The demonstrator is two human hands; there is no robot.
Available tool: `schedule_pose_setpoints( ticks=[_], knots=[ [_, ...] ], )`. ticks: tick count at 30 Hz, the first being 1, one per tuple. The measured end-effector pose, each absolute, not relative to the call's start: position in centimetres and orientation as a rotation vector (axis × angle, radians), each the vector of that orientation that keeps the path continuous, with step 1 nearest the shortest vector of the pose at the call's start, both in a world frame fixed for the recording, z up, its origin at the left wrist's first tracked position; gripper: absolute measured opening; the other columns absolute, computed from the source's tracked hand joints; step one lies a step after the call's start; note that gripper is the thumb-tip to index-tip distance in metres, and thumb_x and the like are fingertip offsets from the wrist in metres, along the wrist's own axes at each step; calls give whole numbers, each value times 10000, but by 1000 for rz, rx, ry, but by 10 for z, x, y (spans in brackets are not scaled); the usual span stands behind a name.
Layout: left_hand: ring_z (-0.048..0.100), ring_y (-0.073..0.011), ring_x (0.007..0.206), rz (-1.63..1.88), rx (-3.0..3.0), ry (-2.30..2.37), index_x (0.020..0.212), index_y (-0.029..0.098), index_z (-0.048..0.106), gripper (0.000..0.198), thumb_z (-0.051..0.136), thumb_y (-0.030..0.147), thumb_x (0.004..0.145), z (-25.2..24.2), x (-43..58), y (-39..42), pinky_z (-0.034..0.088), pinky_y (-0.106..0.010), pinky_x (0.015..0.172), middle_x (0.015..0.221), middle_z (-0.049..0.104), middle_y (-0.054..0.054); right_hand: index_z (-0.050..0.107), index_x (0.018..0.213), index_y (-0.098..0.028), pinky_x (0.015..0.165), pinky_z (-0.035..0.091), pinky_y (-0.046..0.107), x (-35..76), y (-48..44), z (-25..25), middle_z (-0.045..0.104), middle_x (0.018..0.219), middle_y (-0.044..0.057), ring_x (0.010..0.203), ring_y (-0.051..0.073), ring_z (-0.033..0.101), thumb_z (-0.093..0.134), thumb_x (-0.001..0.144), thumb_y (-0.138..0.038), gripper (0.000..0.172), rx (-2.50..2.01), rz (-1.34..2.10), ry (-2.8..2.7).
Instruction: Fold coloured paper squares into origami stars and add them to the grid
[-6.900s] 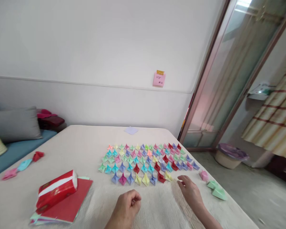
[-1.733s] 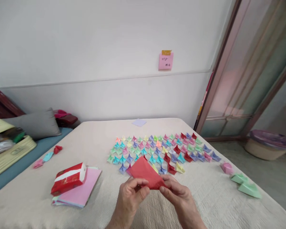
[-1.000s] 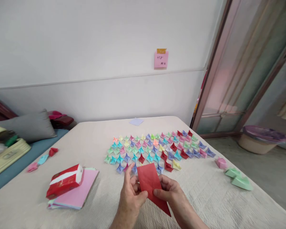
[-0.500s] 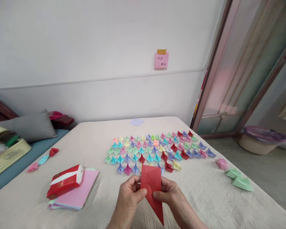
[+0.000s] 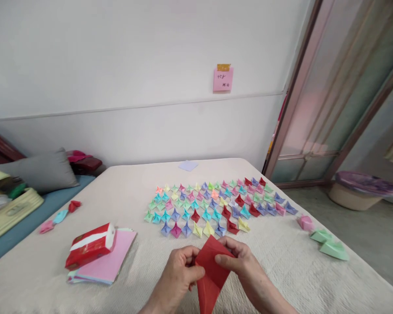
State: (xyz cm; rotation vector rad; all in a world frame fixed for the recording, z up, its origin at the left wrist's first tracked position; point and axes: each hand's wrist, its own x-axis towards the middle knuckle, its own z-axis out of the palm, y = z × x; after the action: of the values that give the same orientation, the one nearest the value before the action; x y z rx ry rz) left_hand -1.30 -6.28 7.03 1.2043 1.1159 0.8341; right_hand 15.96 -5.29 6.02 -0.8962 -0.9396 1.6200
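Observation:
Between my two hands is a red sheet of folding paper (image 5: 212, 272), partly folded and tapering to a point toward me. My left hand (image 5: 182, 270) pinches its left edge, thumb on top and fingers behind. On the upper right edge, my right hand (image 5: 238, 258) grips the same paper with its thumb pressed on the face. Just beyond the hands, several rows of small folded paper boats (image 5: 207, 214) in many colours stand on the light bedspread (image 5: 144, 266).
A red tissue pack (image 5: 91, 245) lies on a stack of coloured paper (image 5: 121, 257) at the left. Small folded pieces (image 5: 59, 216) rest near the left edge. Green folded paper (image 5: 333, 249) and a pink piece (image 5: 305, 223) sit by the right edge. A lilac sheet (image 5: 188, 165) lies at the back.
The red paper has been turned and tilted, its broad end now a corner pointing up. My right hand has moved slightly up and right along its edge.

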Motion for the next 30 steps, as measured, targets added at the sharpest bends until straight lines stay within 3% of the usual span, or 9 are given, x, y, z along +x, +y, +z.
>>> schedule_pose_setpoints(
  ticks=[5,9,12,14,16,20,24,30],
  knots=[
    [352,-66,471,830,1169,1103,832,128,708,204,592,130,664,70,-12,-60,254,-178,447,590,585,28,680,679,-147,567,361,241,159,-53,56,640,599,-17,542,124,511,744,664,-231,106,-937,1601,-987],
    [318,-48,381,886,1178,1197,685,125,656,68,637,189,674,63,-12,-56,222,-168,380,466,512,62,671,611,-158,531,352,232,162,-51,53,574,532,-35,512,111,472,726,701,-268,152,-945,1523,-1127],
    [458,-91,377,932,1230,1260,693,137,649,106,613,232,724,55,-12,-54,312,-178,381,427,544,43,702,640,-188,555,402,241,163,-51,53,607,580,-18,565,138,529,682,748,-238,121,-1000,1280,-1346],
    [610,-145,522,1027,1315,1229,738,145,663,88,609,215,739,52,-13,-54,437,-206,480,559,664,-16,744,776,-224,611,458,254,164,-53,52,684,739,16,674,170,604,648,775,-185,104,-1017,1014,-1485],
    [683,-194,764,1186,1475,1175,778,158,678,81,610,165,733,53,-15,-55,517,-256,667,808,733,-70,742,951,-273,717,510,277,166,-54,50,711,989,52,871,208,654,612,791,-133,249,-973,816,-1566],
    [630,-224,1070,1308,1780,1144,962,196,696,268,555,99,756,62,-22,-62,482,-318,929,1149,684,-90,740,968,-321,894,510,318,170,-57,50,616,1276,58,1134,236,598,576,778,-48,370,-902,685,-1677],
    [644,-204,1060,1305,1842,1163,1007,211,697,234,504,210,874,66,-24,-66,493,-292,931,1144,700,-78,756,862,-302,908,513,344,171,-60,52,596,1309,71,1170,266,577,615,766,-73,285,-950,702,-1722],
    [694,-171,953,1375,1716,1245,1079,218,652,228,536,223,883,54,-20,-64,543,-217,827,1059,742,-59,761,800,-287,1003,423,436,163,-61,48,548,1353,83,1226,313,510,690,792,-329,83,-1016,903,-1568]
  ],
)
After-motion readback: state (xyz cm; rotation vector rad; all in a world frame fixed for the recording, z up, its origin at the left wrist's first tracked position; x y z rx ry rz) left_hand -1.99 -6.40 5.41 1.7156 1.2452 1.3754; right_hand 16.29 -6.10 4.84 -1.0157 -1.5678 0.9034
